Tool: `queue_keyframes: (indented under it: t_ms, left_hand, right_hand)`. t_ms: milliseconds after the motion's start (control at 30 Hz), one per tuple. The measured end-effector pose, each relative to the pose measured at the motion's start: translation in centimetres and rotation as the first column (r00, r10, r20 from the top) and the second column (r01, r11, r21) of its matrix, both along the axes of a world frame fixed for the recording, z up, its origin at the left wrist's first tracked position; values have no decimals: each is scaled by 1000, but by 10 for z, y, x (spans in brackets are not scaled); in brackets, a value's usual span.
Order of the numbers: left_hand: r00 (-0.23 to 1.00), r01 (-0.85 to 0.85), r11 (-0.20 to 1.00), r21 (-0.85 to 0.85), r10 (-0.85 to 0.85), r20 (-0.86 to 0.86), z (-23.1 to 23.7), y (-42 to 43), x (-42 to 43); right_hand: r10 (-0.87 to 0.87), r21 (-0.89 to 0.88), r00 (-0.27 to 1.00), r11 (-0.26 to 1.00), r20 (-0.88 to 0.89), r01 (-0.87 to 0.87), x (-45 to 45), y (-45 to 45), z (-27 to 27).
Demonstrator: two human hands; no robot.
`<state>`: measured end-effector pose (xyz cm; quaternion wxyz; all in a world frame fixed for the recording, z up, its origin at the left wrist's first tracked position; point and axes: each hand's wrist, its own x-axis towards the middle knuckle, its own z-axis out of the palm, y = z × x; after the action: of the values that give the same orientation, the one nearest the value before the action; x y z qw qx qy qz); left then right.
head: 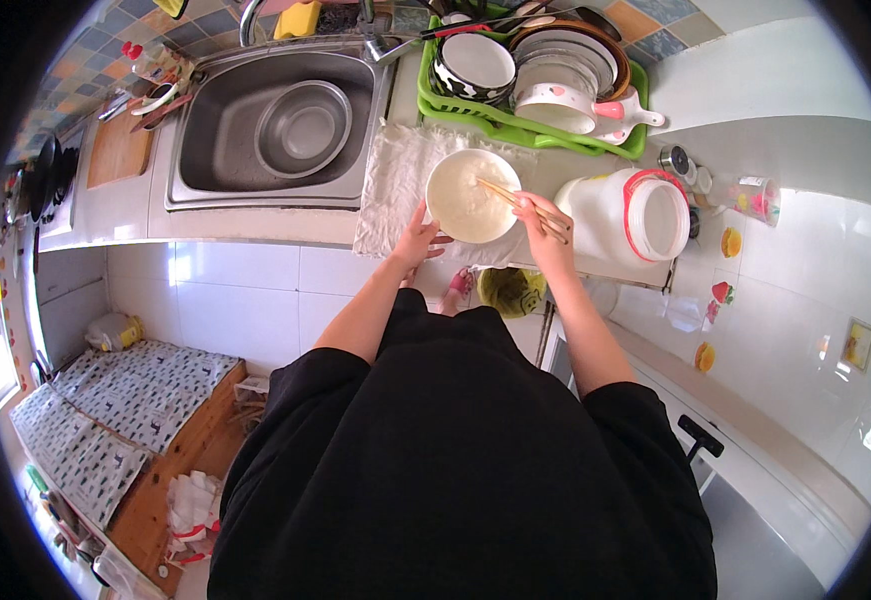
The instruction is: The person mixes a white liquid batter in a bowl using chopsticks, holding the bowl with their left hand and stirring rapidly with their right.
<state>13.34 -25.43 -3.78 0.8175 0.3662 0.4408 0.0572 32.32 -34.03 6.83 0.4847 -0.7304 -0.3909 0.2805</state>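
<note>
On a pale cloth (390, 180) at the counter's front stands a white bowl (473, 196) with a creamy white mixture in it. My left hand (419, 241) rests against the bowl's lower left side, thumb near the rim and fingers spread below. In my right hand (548, 225) is a pair of wooden chopsticks (497, 190), their tips dipped in the mixture. Just right of that hand, a large white plastic jar (600, 206) with a red handle lies or leans with its mouth uncovered.
Left of the cloth is a steel sink (218, 142) holding a metal basin (304, 129). A green dish rack (495, 124) full of bowls, plates and pans stands behind. Below the counter edge sits a yellow-green bin (512, 291). A wooden cutting board (120, 154) lies far left.
</note>
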Motion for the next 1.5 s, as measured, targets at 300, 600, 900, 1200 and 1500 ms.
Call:
queue_keyframes:
  t_ms: [300, 600, 900, 1200, 1500]
  left_hand:
    - [1000, -21, 1000, -8, 21, -18, -2, -1, -1]
    - [999, -30, 999, -9, 30, -18, -1, -2, -1]
    - [1000, -13, 1000, -11, 13, -21, -5, -1, -1]
    - [1000, -16, 1000, 3, 16, -4, -5, -1, -2]
    - [1000, -17, 1000, -10, 16, -21, 1, -1, -1]
  right_hand:
    - [115, 13, 945, 993, -306, -117, -26, -22, 10]
    - [64, -55, 982, 997, 176, -55, 8, -34, 17]
    - [40, 11, 986, 999, -161, -39, -13, -8, -3]
    - [172, -149, 959, 967, -224, -208, 2, -42, 24]
    - [-57, -19, 996, 998, -66, 56, 12, -19, 2]
